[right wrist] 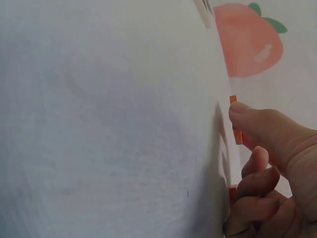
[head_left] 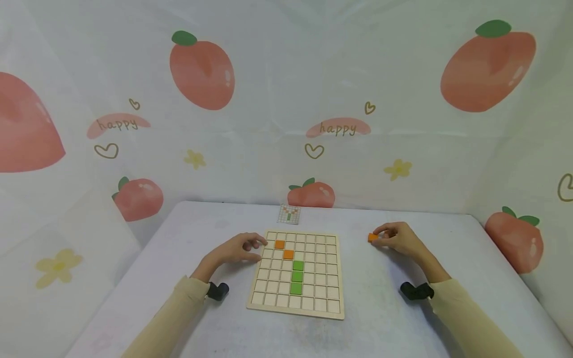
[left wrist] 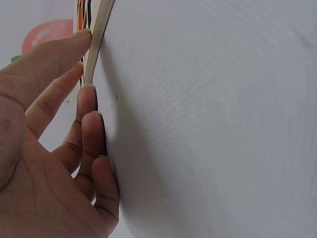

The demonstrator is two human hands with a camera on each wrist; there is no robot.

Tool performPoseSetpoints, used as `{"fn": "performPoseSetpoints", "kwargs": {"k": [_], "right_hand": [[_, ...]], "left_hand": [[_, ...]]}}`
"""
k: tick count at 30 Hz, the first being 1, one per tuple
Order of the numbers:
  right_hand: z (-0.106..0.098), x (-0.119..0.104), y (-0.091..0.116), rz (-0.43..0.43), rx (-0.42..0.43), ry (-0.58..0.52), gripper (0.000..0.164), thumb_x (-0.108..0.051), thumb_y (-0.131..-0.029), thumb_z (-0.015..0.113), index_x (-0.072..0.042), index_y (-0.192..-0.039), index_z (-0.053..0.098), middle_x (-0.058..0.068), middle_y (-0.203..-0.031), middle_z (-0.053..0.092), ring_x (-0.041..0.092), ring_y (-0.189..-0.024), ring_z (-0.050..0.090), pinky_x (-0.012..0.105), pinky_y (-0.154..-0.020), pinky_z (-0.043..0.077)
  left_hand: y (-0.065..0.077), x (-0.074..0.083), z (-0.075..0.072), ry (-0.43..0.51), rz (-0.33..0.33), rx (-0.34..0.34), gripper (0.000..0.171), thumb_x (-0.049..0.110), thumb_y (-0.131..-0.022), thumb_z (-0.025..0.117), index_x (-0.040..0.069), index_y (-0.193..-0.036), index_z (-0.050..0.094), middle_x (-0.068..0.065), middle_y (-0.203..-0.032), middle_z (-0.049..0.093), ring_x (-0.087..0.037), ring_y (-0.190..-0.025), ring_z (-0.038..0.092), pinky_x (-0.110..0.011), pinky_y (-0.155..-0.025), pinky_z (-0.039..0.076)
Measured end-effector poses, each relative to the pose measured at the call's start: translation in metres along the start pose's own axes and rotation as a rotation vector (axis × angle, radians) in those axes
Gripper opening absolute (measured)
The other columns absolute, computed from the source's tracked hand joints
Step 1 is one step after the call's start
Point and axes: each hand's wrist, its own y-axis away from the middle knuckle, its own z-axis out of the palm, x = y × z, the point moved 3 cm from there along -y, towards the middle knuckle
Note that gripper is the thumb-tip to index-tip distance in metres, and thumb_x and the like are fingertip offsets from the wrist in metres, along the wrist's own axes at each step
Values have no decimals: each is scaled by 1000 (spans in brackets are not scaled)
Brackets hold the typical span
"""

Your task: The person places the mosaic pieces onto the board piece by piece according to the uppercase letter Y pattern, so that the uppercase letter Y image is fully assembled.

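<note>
A wooden grid board lies on the table, with two orange tiles set diagonally at its upper left. Three green tiles form a column in its middle. At the board's left edge, my left hand touches the rim with its thumb and a fingertip, the other fingers loosely bent. To the right of the board, my right hand pinches a square orange tile between thumb and finger, seen edge-on above the table in the right wrist view. Its remaining fingers curl below the tile.
A small printed card with a coloured grid pattern lies behind the board near the table's far edge. A reddish patch shows beside the right hand's lower fingers; I cannot tell what it is. Fruit-printed cloth hangs around the white table.
</note>
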Motion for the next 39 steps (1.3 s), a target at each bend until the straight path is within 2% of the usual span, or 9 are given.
{"fn": "performPoseSetpoints", "kwargs": {"k": [8, 15, 26, 33, 39], "right_hand": [[7, -5, 0, 6, -11, -5, 28, -14, -84, 85, 1, -106, 76, 9, -88, 59, 21, -73, 52, 29, -58, 46], [14, -11, 4, -6, -44, -60, 29, -18, -85, 85, -3, -108, 75, 12, -104, 67, 26, -78, 62, 33, -63, 51], [37, -30, 12, -107, -148, -120, 27, -11, -85, 84, -1, -109, 74, 10, -97, 66, 25, -73, 65, 29, -61, 49], [54, -39, 11, -206, -210, -156, 24, -4, -86, 81, 3, -107, 72, 12, -97, 68, 21, -75, 64, 26, -63, 50], [67, -46, 9, -226, -212, -156, 25, -6, -85, 83, 2, -107, 73, 10, -95, 68, 20, -73, 63, 26, -63, 50]], "left_hand": [[0, -1, 0, -2, -5, -4, 40, 13, -87, 82, 9, -124, 68, -3, -105, 59, -22, -93, 52, -38, -84, 44], [0, 0, 0, 2, -7, 4, 40, 12, -86, 83, 9, -123, 68, -3, -105, 59, -23, -93, 52, -40, -84, 44], [-2, -4, 1, 11, 0, 6, 41, 12, -85, 83, 9, -123, 68, -2, -103, 58, -23, -91, 50, -39, -82, 43], [-1, -3, 0, 1, -1, 10, 42, 13, -84, 84, 9, -123, 68, -2, -102, 58, -22, -89, 49, -38, -79, 42], [-1, -1, 0, -2, -1, 14, 41, 12, -84, 84, 8, -123, 68, -3, -101, 58, -22, -88, 49, -38, -79, 42]]}}
